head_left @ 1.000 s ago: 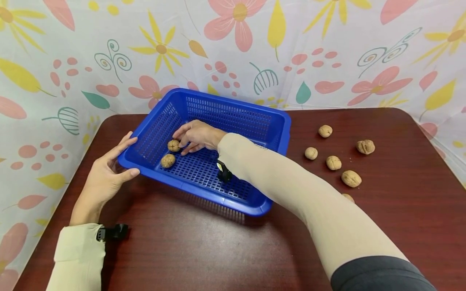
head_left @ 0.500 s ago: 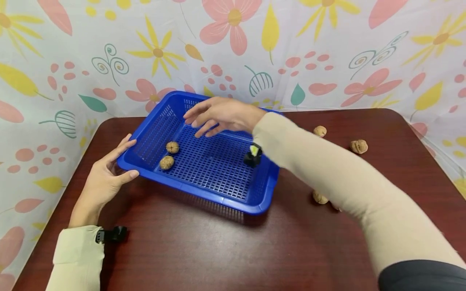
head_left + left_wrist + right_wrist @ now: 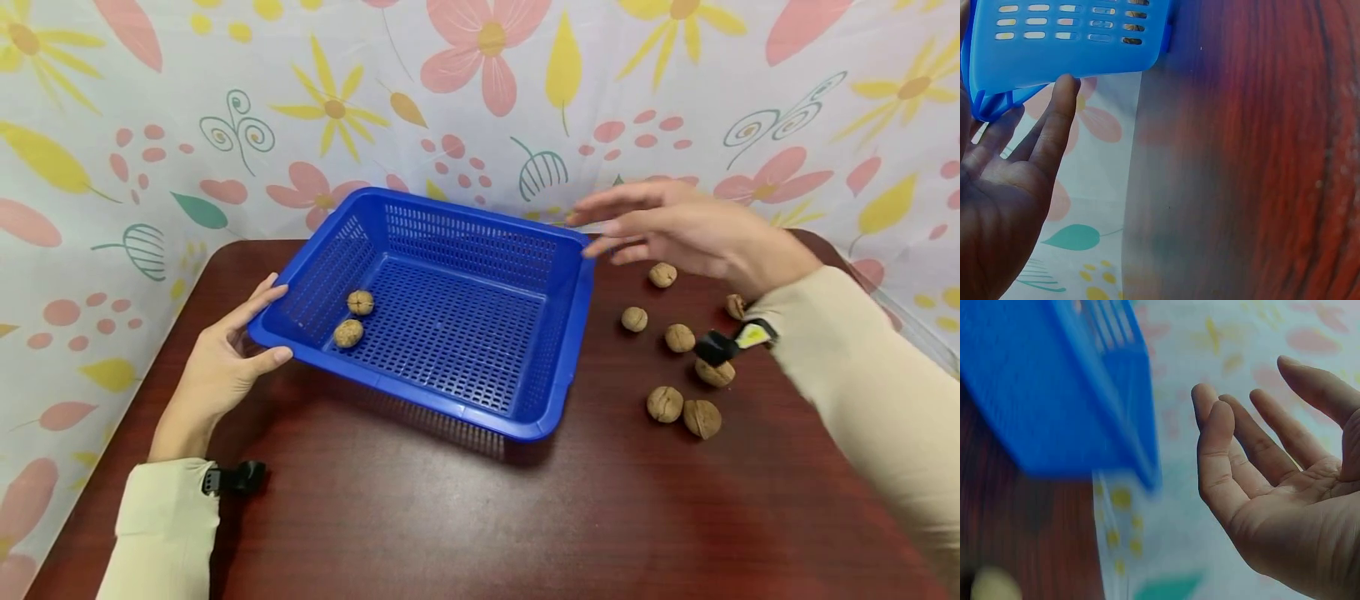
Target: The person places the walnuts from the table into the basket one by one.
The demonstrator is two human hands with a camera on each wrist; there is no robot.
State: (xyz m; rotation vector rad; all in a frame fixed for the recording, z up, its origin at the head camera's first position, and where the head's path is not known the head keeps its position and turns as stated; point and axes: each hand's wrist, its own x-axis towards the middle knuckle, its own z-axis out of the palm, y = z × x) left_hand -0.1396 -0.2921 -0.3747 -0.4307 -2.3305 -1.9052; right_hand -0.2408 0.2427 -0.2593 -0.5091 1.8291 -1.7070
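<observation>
A blue plastic basket (image 3: 457,333) with slotted walls stands on the table. Two walnuts (image 3: 348,333) lie side by side at its left end. My left hand (image 3: 217,362) grips the basket's left corner, thumb at the front rim and fingers along the left side. In the left wrist view, the thumb of that hand (image 3: 1016,181) touches the blue wall. Beyond the basket's right rim my right hand (image 3: 682,229) hangs in the air, fingers loosely extended. The right wrist view shows this hand (image 3: 1285,481) holding nothing, apart from the basket.
Several loose walnuts (image 3: 679,337) lie on the dark red-brown table (image 3: 465,517) to the right of the basket, one partly hidden by the right wrist. A flowered cloth (image 3: 450,108) hangs behind the table and along its left side.
My right hand has left the walnuts inside the basket, risen and moved right past the rim, uncovering the basket floor. My left hand keeps its grip on the corner.
</observation>
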